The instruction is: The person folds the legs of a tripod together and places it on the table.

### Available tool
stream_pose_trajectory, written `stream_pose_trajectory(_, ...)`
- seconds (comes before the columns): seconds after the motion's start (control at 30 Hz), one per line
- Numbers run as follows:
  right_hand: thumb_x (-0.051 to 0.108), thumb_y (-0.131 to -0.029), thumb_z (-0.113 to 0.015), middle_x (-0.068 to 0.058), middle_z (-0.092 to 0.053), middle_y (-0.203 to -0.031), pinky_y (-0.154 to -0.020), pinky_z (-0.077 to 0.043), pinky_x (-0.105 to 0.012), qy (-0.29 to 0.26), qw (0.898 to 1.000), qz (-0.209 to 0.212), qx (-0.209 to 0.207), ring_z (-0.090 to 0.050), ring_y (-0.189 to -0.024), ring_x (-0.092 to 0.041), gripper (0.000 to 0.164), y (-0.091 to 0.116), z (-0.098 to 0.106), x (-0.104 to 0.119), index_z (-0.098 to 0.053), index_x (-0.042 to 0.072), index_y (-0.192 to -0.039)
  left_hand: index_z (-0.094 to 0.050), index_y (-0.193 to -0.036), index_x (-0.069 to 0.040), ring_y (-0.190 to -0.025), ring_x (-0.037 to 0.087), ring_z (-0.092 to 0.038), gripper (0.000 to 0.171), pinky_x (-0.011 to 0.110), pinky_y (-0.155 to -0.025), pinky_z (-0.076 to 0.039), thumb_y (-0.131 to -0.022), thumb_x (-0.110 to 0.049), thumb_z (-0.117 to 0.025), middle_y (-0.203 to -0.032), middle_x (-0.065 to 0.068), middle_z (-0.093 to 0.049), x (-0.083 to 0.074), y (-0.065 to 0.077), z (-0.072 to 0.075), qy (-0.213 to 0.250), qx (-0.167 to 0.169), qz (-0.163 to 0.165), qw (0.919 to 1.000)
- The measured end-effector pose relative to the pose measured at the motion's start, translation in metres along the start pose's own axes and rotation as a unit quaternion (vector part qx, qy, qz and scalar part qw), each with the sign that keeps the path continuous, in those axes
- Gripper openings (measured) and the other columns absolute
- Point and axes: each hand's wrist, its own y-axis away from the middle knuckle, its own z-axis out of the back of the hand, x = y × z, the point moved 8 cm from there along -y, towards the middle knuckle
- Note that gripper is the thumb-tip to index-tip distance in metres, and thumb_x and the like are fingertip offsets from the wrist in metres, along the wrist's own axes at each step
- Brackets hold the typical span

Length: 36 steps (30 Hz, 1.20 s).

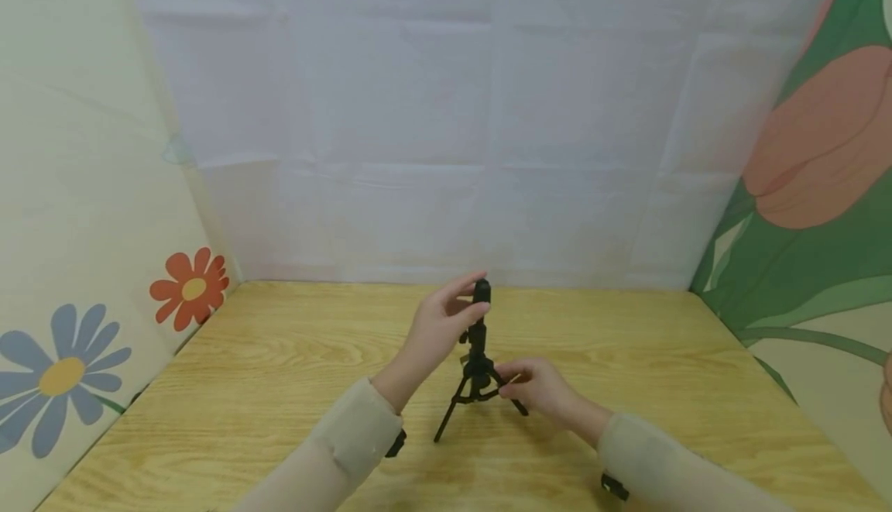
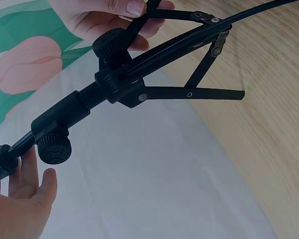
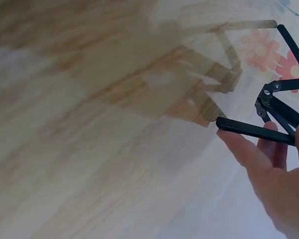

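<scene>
A small black tripod stand (image 1: 477, 339) with spread legs and a short centre pole stands on the wooden table in the head view. My left hand (image 1: 435, 326) holds the top end of its pole, thumb and fingers on either side. In the left wrist view, round ribbed knobs (image 2: 54, 148) show along the pole. My right hand (image 1: 545, 390) pinches one of the legs from the right side. The right wrist view shows that leg (image 3: 254, 130) between thumb and fingers of the right hand (image 3: 276, 177), with the hinged braces beside it.
The light wooden table (image 1: 279, 372) reaches back to a creased white cloth (image 1: 418, 109). Flower-printed panels rise at the left (image 1: 84, 187) and right (image 1: 808, 280). A dark shadow of the stand (image 3: 209, 74) falls on the table.
</scene>
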Motion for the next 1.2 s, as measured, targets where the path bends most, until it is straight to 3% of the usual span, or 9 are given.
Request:
stream_pose_trajectory(0.4,-0.004,-0.087,-0.068,-0.009,-0.065,-0.1,-0.063,-0.05,-0.033,0.004,1.0,-0.004,0.0,-0.061,-0.082,-0.017,0.024,-0.0007,-0.0021,0.0016,-0.066,-0.007,-0.111,-0.058,-0.135,-0.011,-0.095,0.027,-0.067,0.043,0.042,-0.081,-0.054,-0.093,-0.009,-0.066,-0.117,0.014,-0.062,-0.0005,-0.004,0.0016,0.005,-0.008,-0.012,0.9999)
stream_pose_trajectory(0.8,-0.006,-0.089,-0.064,-0.014,-0.063,-0.1,-0.062,-0.047,-0.031,-0.017,1.0,-0.011,0.003,-0.059,-0.081,-0.017,0.015,-0.0019,-0.0046,0.0012,-0.067,-0.003,-0.104,-0.059,-0.134,-0.01,-0.095,0.026,-0.066,0.042,0.042,-0.08,-0.054,-0.093,-0.008,-0.066,-0.117,0.014,-0.062,-0.0026,-0.0023,0.003,0.008,-0.009,-0.012,0.9999)
stream_pose_trajectory(1.2,-0.006,-0.088,-0.065,-0.013,-0.063,-0.103,-0.066,-0.051,-0.033,-0.024,1.0,-0.003,-0.009,-0.061,-0.085,-0.018,0.019,0.0002,-0.0051,0.0013,-0.066,-0.006,-0.107,-0.06,-0.131,-0.005,-0.094,0.028,-0.067,0.038,0.041,-0.081,-0.055,-0.093,-0.006,-0.066,-0.117,0.017,-0.063,-0.0039,0.0002,0.003,0.008,-0.03,-0.015,0.9994)
